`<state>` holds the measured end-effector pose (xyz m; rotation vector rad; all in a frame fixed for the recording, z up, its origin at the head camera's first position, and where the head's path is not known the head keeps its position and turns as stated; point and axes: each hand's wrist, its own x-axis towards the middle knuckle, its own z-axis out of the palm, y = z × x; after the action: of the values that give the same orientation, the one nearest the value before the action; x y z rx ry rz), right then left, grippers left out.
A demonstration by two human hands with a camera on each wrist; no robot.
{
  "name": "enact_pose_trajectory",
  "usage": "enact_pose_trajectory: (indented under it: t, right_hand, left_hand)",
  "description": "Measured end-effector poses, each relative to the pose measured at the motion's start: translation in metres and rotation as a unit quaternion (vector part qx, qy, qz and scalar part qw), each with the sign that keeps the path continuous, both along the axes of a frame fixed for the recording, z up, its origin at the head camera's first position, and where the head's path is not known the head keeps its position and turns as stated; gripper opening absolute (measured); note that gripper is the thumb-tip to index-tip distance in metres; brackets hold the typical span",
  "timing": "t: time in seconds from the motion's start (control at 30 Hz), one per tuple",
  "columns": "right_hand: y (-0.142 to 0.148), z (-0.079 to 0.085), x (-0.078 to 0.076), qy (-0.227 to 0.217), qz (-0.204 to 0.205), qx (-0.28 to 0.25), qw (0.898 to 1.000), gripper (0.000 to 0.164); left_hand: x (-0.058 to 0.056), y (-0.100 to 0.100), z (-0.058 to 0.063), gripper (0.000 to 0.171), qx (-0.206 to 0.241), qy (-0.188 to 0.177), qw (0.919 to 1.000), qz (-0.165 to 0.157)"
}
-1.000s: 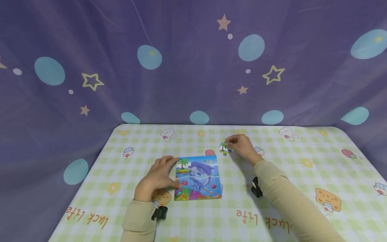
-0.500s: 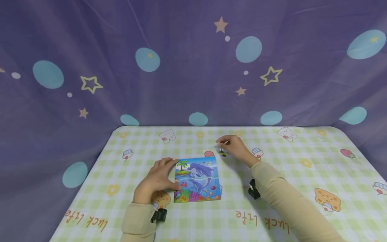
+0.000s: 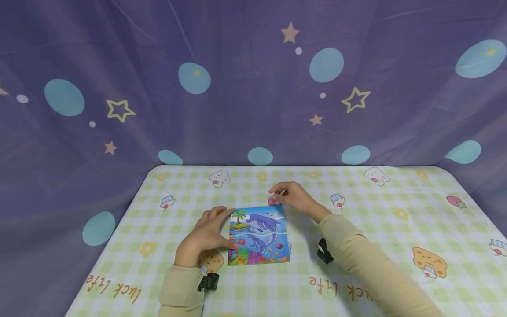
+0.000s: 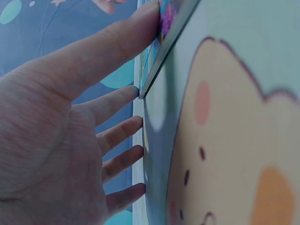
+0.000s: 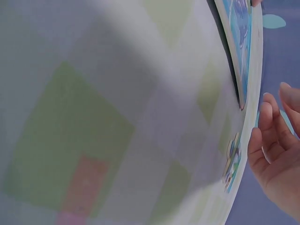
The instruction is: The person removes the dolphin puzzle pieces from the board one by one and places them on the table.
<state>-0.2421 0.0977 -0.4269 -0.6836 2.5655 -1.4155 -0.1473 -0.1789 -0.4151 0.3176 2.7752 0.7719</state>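
A square dolphin picture puzzle [image 3: 259,235] lies flat on the table, a palm island at its upper left. My left hand [image 3: 206,231] rests at its left side, with the thumb on the lower left edge and the fingers stretched to the upper left corner. Near the upper right corner is my right hand [image 3: 296,197], over the table, its fingers bent towards the thumb. Whether it pinches a small piece I cannot tell. In the right wrist view, small colourful puzzle pieces [image 5: 232,161] lie on the cloth beside the board, below the right hand's fingertips [image 5: 255,136].
A green and white checked tablecloth [image 3: 380,242] with printed cartoon figures covers the table. Behind the far edge hangs a purple curtain [image 3: 237,123] with stars and blue dots. Black wrist mounts [image 3: 325,251] sit on both sleeves.
My right hand has moved left from the palm-tree piece towards the board's upper right corner, and now hides the pieces in the head view. The left hand stays at the board's left side.
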Motion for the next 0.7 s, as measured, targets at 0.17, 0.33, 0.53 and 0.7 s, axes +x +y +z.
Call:
enact_pose_trajectory:
  t: [0.17, 0.33, 0.53, 0.7]
  right_hand:
    - [-0.008, -0.003, 0.002, 0.003, 0.025, 0.001, 1.0, 0.018]
    - [-0.018, -0.002, 0.008, 0.004, 0.039, 0.02, 0.999, 0.017]
    - [-0.028, -0.002, 0.015, -0.018, 0.054, 0.042, 0.997, 0.017]
    - [-0.036, -0.001, 0.019, 0.021, 0.063, 0.083, 0.994, 0.018]
  left_hand:
    - [0.001, 0.0, 0.001, 0.098, -0.001, 0.0, 1.0, -0.001]
    - [0.0, 0.0, 0.0, 0.099, -0.004, 0.002, 1.0, 0.002]
    - [0.0, 0.0, 0.0, 0.098, -0.003, -0.003, 1.0, 0.004]
    - [0.0, 0.0, 0.001, 0.098, -0.001, -0.002, 1.0, 0.002]
